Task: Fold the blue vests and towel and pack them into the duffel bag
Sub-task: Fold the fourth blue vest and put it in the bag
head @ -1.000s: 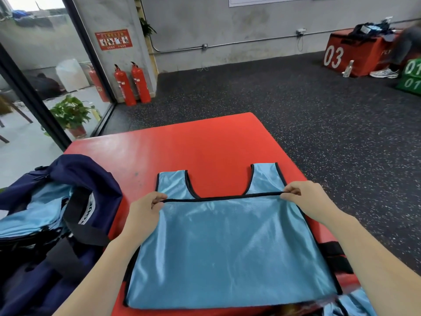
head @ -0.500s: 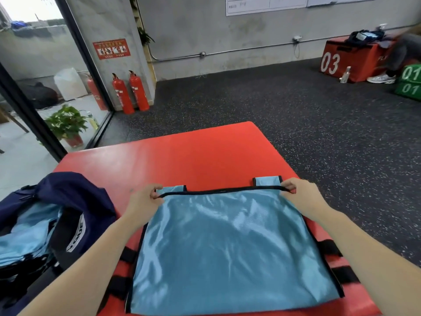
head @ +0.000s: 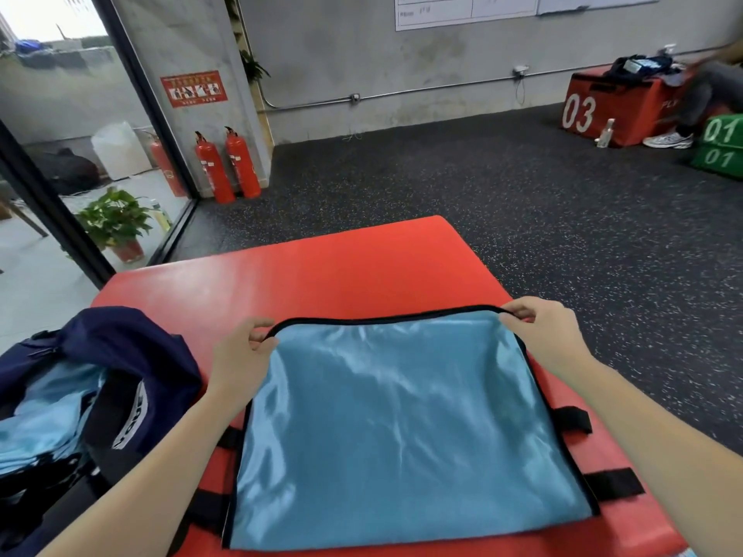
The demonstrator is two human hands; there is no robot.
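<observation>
On red platform [head: 321,275]: blue vest [head: 402,416], thin, slick, floppy. Left hand [head: 241,355] and right hand [head: 542,335] pinch its 2 far corners; grip trim.

Probably a gym, speckled rubber floor [head: 522,203], numbered plyo boxes [head: 611,106], fire extinguishers [head: 227,166]

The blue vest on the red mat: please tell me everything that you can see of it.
The blue vest is shiny light blue cloth with black edging and lies folded flat on the red mat. Black straps stick out at both its sides. The left hand pinches its far left corner and the right hand its far right corner.
</observation>
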